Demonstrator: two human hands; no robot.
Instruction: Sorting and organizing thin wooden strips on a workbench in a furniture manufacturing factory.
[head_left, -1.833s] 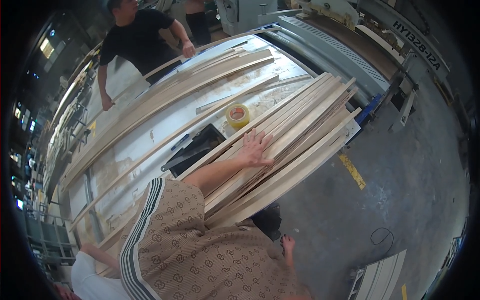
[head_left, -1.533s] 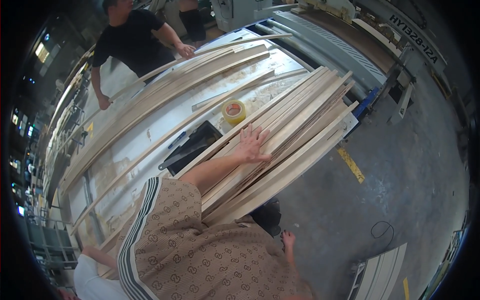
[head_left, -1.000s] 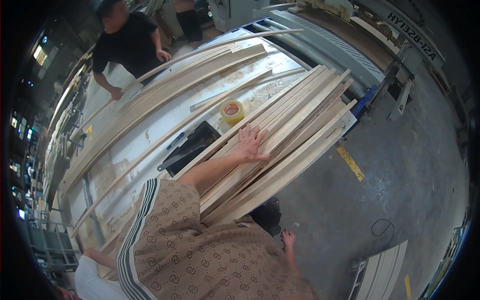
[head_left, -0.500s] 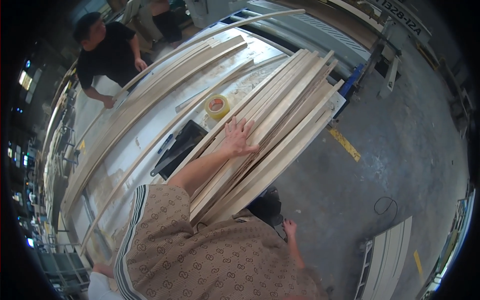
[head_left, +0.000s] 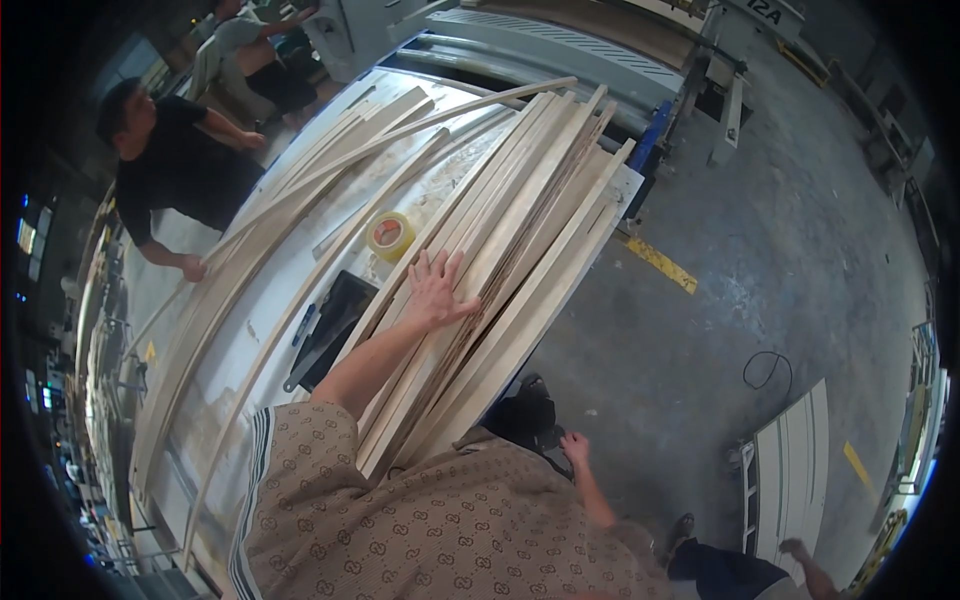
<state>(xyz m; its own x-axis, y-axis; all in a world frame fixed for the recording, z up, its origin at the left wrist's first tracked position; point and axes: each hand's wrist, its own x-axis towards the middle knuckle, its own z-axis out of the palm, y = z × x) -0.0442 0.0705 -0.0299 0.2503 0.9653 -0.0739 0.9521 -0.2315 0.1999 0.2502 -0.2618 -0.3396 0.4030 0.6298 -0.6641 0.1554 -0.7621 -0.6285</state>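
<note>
My left hand (head_left: 437, 290) lies palm down on a stack of long pale wooden strips (head_left: 490, 250), its fingers spread and nothing gripped. Beside those fingertips is a roll of yellowish clear tape (head_left: 390, 236). My right hand (head_left: 576, 449) hangs low by my side, away from the stack. Its fingers are loosely bent and partly apart, with nothing seen in them. A black tray-like object (head_left: 338, 315) sits left of my left forearm, a blue pen (head_left: 304, 325) next to it.
Across the table (head_left: 235, 350), a person in black (head_left: 180, 160) holds a long thin strip (head_left: 350, 158) above other boards. Another person (head_left: 255, 60) stands behind. A roller machine (head_left: 560, 50) borders the far end. Panels (head_left: 790, 470) and a cable (head_left: 768, 372) lie on the right-hand floor.
The whole view has shifted, so the stack appears further left. The co-worker's thin strip now crosses the table at a different slant. At the lower right another person has come into view.
</note>
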